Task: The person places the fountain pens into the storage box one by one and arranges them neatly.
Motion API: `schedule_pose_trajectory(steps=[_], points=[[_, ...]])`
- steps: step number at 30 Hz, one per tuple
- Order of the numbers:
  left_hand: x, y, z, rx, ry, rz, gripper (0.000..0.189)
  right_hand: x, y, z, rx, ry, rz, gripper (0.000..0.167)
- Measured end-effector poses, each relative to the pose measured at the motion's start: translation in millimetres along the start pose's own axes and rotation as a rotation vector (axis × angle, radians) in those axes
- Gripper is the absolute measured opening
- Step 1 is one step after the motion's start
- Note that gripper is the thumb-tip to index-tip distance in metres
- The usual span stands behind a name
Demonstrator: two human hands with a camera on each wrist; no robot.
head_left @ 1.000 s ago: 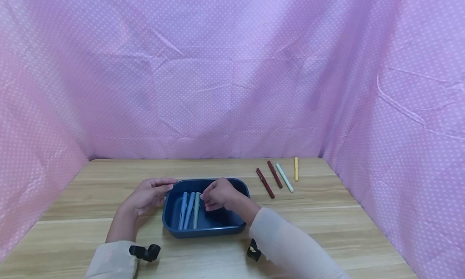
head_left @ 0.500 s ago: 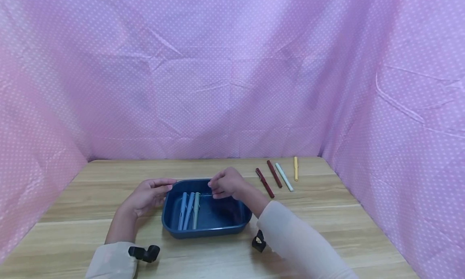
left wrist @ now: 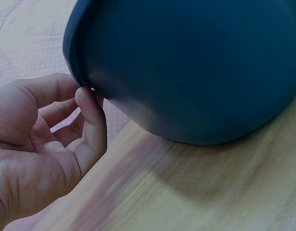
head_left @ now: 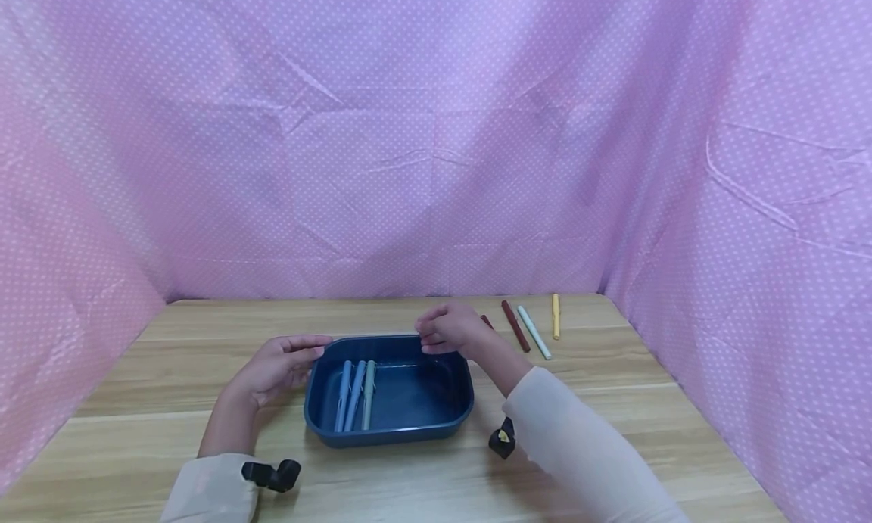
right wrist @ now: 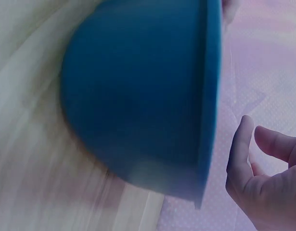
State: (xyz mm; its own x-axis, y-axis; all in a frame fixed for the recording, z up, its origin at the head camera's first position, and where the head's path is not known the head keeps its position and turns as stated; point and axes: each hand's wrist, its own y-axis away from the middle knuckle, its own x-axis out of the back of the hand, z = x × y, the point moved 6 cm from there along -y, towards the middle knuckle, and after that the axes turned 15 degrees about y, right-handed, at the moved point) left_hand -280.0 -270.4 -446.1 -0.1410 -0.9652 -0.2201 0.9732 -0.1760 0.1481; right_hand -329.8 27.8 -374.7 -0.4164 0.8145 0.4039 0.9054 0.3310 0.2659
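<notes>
A dark blue rectangular container (head_left: pixel 388 437) stands on the table. Two blue pens (head_left: pixel 343 396) and a green pen (head_left: pixel 369 396) lie side by side in its left half. At the far left corner my left hand (head_left: pixel 275 368) pinches the rim between thumb and fingers; the left wrist view has this left hand (left wrist: pixel 56 130) at the container's edge. Over the far right part of the rim hovers my right hand (head_left: pixel 453 330). In the right wrist view this right hand (right wrist: pixel 268 178) has thumb and finger apart, nothing between them, beside the container wall (right wrist: pixel 138 96).
Beyond the container to the right, a dark red pen (head_left: pixel 515 327), a pale mint pen (head_left: pixel 534 332) and a yellow pen (head_left: pixel 555 316) lie on the wooden table (head_left: pixel 225 315). Another dark red pen (head_left: pixel 487 322) is mostly hidden behind my right hand. Pink dotted cloth (head_left: pixel 381 167) surrounds the table.
My right hand has risen from beside the green pen inside the container and moved right and away, over the far rim. The left hand and the pens have stayed put.
</notes>
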Motion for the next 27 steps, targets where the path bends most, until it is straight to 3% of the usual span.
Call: schedule_pose_trajectory(steps=[20, 27], points=[[-1.4, 1.1, -1.2, 0.006, 0.02, 0.008, 0.038, 63.3, -2.4, 27.3, -0.059, -0.044, 0.097, 0.028], [-2.3, 1.1, -1.7, 0.004, 0.023, 0.007, 0.042, 80.8, -6.1, 43.0, -0.073, 0.006, 0.129, 0.03]])
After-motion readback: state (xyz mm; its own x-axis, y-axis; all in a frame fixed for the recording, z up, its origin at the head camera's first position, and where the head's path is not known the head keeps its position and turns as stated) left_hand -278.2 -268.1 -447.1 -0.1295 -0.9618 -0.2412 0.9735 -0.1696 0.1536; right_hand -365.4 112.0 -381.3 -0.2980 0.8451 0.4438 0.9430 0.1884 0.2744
